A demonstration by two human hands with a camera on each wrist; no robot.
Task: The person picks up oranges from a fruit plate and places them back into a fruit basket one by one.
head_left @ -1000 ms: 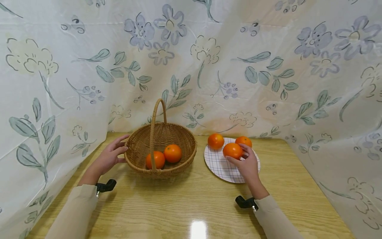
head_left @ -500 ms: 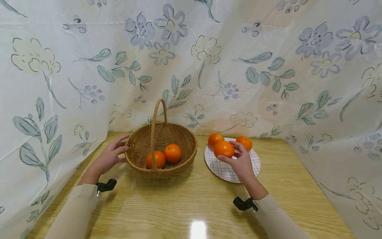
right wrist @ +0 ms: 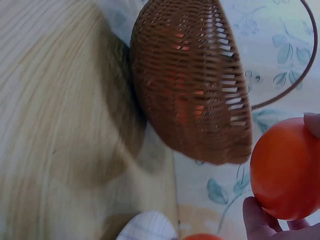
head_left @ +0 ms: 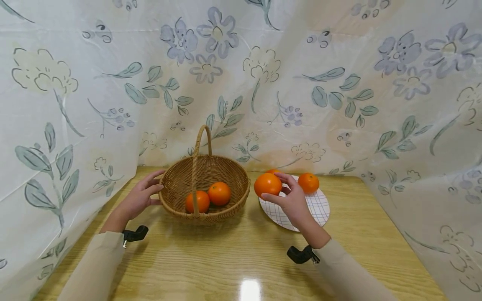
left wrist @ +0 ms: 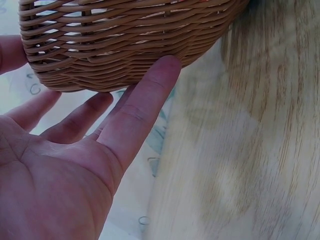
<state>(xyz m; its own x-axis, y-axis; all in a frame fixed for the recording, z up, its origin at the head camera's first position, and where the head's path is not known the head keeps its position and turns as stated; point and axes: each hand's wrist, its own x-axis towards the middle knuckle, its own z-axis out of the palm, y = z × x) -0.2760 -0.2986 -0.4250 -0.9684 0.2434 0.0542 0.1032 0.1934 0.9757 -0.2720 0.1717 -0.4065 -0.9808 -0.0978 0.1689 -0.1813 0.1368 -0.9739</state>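
My left hand (head_left: 140, 196) rests against the left side of a wicker basket (head_left: 222, 167) with an arched handle. In the left wrist view its fingers (left wrist: 135, 115) are spread and fairly straight, touching the woven wall. Inside the basket lie two oranges, a front left orange (head_left: 198, 202) and another orange (head_left: 219, 193) beside it. My right hand (head_left: 297, 207) holds an orange (head_left: 267, 185) between thumb and fingers, raised over the plate's left edge, right of the basket. The right wrist view shows this held orange (right wrist: 287, 170) close to the basket rim (right wrist: 245, 135).
A round white checked plate (head_left: 318, 207) carries an orange (head_left: 308, 183) at its right and another orange (head_left: 273, 171) mostly hidden behind the held one. The wooden table (head_left: 211, 255) meets a floral curtain (head_left: 263, 83) at the back and sides.
My right hand has moved left with the orange, from the middle of the plate toward the basket. The left hand and the basket stay in place.
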